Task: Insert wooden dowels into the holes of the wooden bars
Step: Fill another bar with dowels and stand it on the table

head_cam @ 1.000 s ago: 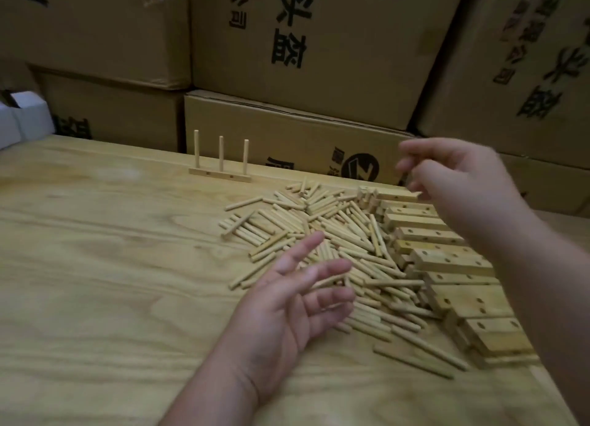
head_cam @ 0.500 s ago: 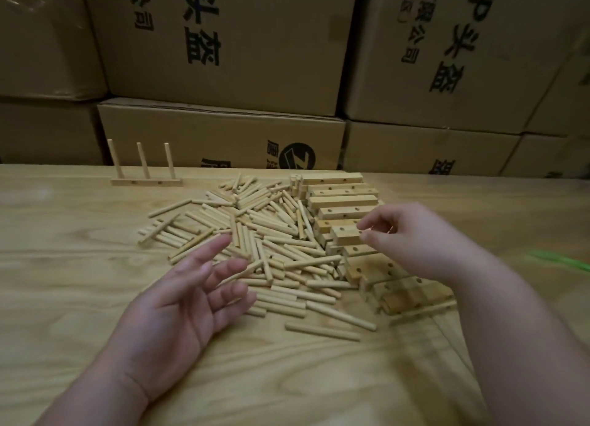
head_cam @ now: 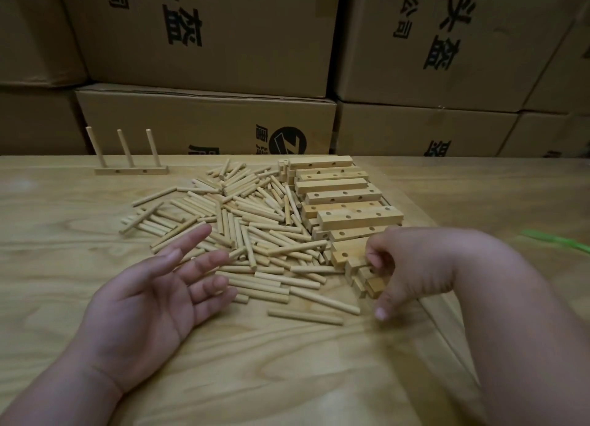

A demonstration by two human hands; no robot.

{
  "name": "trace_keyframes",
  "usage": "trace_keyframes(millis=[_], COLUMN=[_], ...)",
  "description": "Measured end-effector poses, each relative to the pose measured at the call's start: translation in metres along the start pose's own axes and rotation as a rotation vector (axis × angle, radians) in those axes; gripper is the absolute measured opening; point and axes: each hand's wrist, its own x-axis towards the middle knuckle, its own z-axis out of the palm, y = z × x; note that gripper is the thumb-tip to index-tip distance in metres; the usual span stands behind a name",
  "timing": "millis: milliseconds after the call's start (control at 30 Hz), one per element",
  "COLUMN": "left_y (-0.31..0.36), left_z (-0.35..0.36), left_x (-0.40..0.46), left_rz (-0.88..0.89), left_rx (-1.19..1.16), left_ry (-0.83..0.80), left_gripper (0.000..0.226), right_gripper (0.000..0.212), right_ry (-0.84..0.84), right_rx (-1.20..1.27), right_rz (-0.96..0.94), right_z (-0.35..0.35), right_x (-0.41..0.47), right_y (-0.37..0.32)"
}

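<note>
right hand [head_cam: 412, 266] gripping a wooden bar [head_cam: 348, 258] at the near end of the bar stack [head_cam: 341, 199]

left hand [head_cam: 153, 298] lies palm up on the table [head_cam: 64, 234] at 7 o'clock, fingers spread and holding nothing, fingertips at the edge of the loose dowels [head_cam: 242, 231] heaped at centre. the stack sits just beside the heap at 2 o'clock. a finished bar with three upright dowels [head_cam: 131, 170] stands at 11 o'clock, before cardboard boxes [head_cam: 207, 119].
</note>
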Motion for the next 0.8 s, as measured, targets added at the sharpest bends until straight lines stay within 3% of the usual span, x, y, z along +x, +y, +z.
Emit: trace_keyframes(millis=[267,433,567,667,800], left_y=[0.003,0.003,0.005,0.005,0.002], left_z=[0.005,0.008,0.008,0.01,0.015], left_x=[-0.003,-0.003,-0.006,-0.009,-0.012], left_rz=[-0.014,-0.006,-0.03,-0.062,-0.083], left_rx=[0.0,-0.006,-0.024,-0.004,0.069], left_ry=[0.005,0.034,-0.02,-0.119,-0.157], left_gripper=[0.08,0.055,0.071,0.079,0.083], right_gripper=[0.039,0.029,0.024,0.027,0.031], right_ry=[0.124,0.195,0.295,0.454,0.437], right_rx=[0.066,0.073,0.038,0.114,0.537], right_rz=[-0.013,-0.023,-0.06,-0.218,-0.538], right_z=[0.005,0.0,-0.006,-0.018,-0.014], right_x=[0.004,-0.002,-0.013,-0.035,-0.053], right_y=[0.006,0.006,-0.003,-0.02,-0.059])
